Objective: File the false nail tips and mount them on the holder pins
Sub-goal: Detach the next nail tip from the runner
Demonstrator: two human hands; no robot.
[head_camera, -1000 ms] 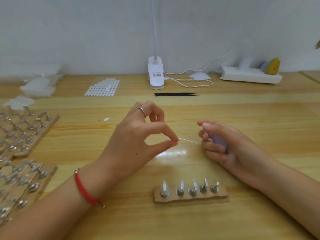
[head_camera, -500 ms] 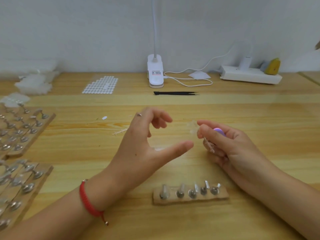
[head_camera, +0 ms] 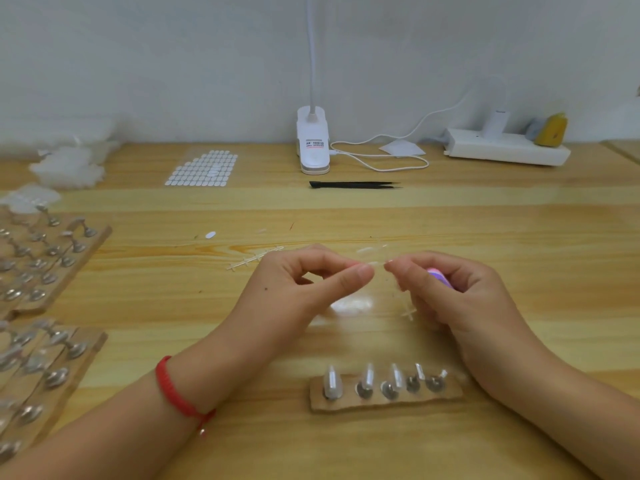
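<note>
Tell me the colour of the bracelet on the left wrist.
Red. The cord bracelet shows best in the head view, the only view here.

Colours and patterns, bench survey.
Bench point(head_camera: 519, 237): pale yellow wood with brown grain streaks. Bracelet point(head_camera: 172, 389): red, braided. Tweezers point(head_camera: 353, 185): black. Lamp clamp point(head_camera: 312, 140) and power strip point(head_camera: 505, 153) at the far edge: white. Object point(head_camera: 551, 130) on the strip: ochre. File point(head_camera: 438, 276): purple-pink. Nail tip point(head_camera: 375, 263): colourless, blurred. Sticker sheet point(head_camera: 202, 168): white ovals in a grid. Holder point(head_camera: 346, 403): brown card, with silver pins point(head_camera: 389, 390).

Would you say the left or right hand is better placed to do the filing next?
Likely right: the right hand holds the purple file; the left hand holds no tool.
</note>
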